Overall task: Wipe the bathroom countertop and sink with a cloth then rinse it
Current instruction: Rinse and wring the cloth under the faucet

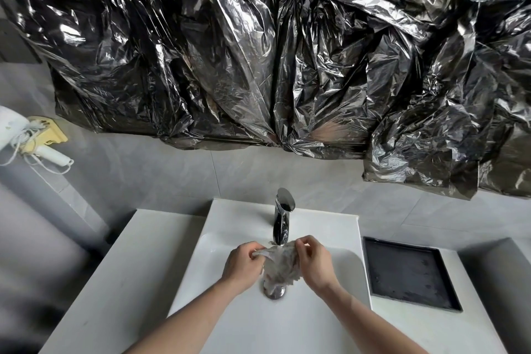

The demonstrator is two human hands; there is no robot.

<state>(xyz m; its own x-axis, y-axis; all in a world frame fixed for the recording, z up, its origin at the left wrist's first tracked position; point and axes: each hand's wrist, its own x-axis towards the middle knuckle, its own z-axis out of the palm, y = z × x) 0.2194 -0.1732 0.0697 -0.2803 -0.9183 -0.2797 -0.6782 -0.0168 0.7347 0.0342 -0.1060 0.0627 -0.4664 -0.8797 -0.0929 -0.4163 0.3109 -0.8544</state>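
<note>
Both hands, left (242,266) and right (313,263), grasping wet cloth (280,264) under faucet (283,215), over sink (230,319)

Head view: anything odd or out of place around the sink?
Crinkled black plastic sheeting covers the wall above the faucet, which is odd there. A hair dryer hangs at left with tangled cord.

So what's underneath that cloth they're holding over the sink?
Under the cloth, gripped by the left hand and right hand, sits the metal drain in the white sink. The cloth covers the drain's upper part, so its top edge is hidden.
</note>
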